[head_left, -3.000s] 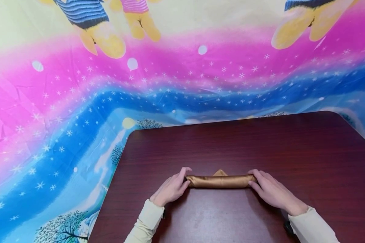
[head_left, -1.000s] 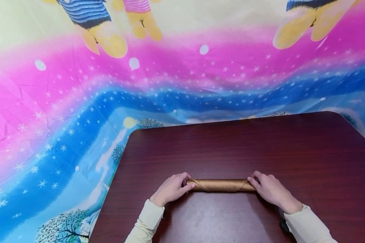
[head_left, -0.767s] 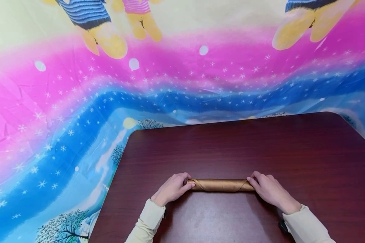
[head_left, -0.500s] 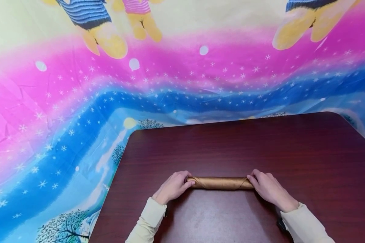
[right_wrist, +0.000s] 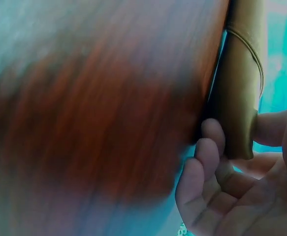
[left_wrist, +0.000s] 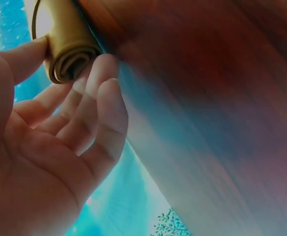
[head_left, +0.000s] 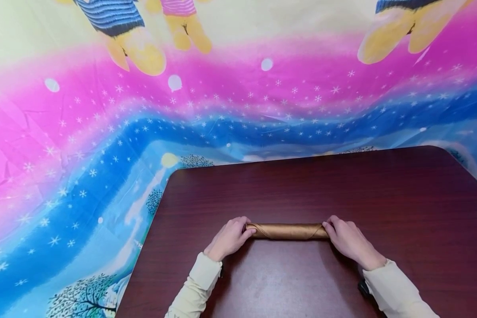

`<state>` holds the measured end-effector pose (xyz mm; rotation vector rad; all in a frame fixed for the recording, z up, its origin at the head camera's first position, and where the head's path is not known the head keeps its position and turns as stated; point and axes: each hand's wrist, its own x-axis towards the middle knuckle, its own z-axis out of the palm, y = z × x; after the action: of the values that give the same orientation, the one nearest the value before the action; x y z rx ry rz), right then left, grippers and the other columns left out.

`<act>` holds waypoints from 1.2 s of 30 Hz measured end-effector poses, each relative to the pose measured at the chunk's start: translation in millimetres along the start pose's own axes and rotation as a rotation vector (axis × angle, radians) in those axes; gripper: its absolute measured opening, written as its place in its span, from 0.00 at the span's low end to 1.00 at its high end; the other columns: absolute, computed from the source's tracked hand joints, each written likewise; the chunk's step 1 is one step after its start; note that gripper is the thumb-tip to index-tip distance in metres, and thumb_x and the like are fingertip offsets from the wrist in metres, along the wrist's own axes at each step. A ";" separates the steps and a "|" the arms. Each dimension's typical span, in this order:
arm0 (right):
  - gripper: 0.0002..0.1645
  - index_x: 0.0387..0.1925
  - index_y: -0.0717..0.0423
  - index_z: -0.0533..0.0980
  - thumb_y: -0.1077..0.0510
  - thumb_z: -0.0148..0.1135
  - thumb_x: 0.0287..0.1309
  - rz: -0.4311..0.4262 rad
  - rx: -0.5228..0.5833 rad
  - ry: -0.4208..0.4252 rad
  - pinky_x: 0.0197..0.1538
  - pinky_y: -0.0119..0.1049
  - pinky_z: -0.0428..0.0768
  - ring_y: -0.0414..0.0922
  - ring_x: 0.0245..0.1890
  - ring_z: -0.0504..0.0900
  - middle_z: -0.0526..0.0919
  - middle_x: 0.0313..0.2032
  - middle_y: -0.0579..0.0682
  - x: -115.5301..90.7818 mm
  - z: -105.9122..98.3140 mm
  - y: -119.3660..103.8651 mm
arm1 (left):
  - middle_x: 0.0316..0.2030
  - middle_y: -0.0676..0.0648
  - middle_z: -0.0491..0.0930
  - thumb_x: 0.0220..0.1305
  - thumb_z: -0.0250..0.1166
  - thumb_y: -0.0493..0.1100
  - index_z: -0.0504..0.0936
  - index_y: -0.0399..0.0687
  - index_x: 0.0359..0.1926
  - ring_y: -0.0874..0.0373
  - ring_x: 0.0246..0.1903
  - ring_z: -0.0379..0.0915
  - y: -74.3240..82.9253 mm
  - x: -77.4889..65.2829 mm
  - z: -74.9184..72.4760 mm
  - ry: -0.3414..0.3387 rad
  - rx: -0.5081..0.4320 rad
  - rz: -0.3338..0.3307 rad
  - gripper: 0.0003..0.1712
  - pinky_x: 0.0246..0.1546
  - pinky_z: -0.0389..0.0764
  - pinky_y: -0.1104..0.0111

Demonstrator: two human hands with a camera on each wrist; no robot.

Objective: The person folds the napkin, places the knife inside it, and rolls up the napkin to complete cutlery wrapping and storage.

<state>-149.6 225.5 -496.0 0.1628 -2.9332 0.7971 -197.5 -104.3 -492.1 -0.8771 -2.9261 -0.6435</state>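
Note:
A gold-brown satiny cloth [head_left: 288,231], rolled into a tight tube, lies crosswise between the two hands over the table. My left hand [head_left: 228,237] pinches its left end with thumb and fingers. At the other end, my right hand [head_left: 350,242] grips the tube in the same way. Spiral layers show at the end of the rolled cloth [left_wrist: 67,37] in the left wrist view, beside the thumb. In the right wrist view a slanting cloth edge crosses the roll [right_wrist: 238,83], and the thumb presses one side near its end.
A dark red-brown wooden table [head_left: 286,190] with rounded corners spans the area under the hands. Behind and left of it hangs a printed backdrop [head_left: 222,79] in pink and blue with snowflakes.
Three seconds ago a cloth corner stuck out behind the roll; now it is wrapped, and slanting edges show near both ends. Lately both hands have moved the roll slightly away across the table.

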 end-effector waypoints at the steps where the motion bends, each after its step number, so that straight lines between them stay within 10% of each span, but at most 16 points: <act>1: 0.11 0.36 0.61 0.76 0.56 0.52 0.67 0.006 0.003 -0.002 0.32 0.49 0.76 0.53 0.29 0.82 0.82 0.27 0.52 0.2 0.2 0.1 | 0.33 0.49 0.81 0.67 0.60 0.49 0.80 0.43 0.42 0.62 0.29 0.72 0.9 0.4 0.0 0.004 -0.001 -0.006 0.14 0.32 0.75 0.71; 23: 0.23 0.48 0.64 0.76 0.47 0.51 0.70 0.041 0.035 -0.079 0.42 0.55 0.77 0.61 0.42 0.82 0.84 0.41 0.63 1.2 -6.4 5.1 | 0.46 0.46 0.80 0.69 0.56 0.54 0.77 0.44 0.53 0.54 0.44 0.78 5.4 0.2 -1.6 -0.057 0.008 -0.114 0.21 0.43 0.78 0.61; 31: 0.26 0.48 0.65 0.76 0.44 0.51 0.69 0.019 -0.021 -0.086 0.40 0.55 0.77 0.59 0.42 0.80 0.81 0.41 0.62 -2.2 -20.7 11.4 | 0.47 0.47 0.79 0.69 0.54 0.60 0.77 0.46 0.54 0.53 0.43 0.77 2.9 -10.3 -19.7 -0.083 0.084 -0.135 0.25 0.42 0.77 0.58; 36: 0.33 0.56 0.64 0.73 0.39 0.50 0.68 -0.020 -0.081 -0.051 0.44 0.59 0.75 0.63 0.48 0.76 0.76 0.49 0.66 -6.3 -38.2 6.3 | 0.59 0.45 0.75 0.62 0.56 0.69 0.75 0.47 0.61 0.47 0.59 0.72 9.9 -15.8 -39.7 -0.060 0.187 -0.143 0.38 0.54 0.72 0.51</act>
<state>-141.7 250.9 -467.1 0.2088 -3.0007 0.6805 -182.9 -120.6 -454.2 -0.6854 -3.0604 -0.3456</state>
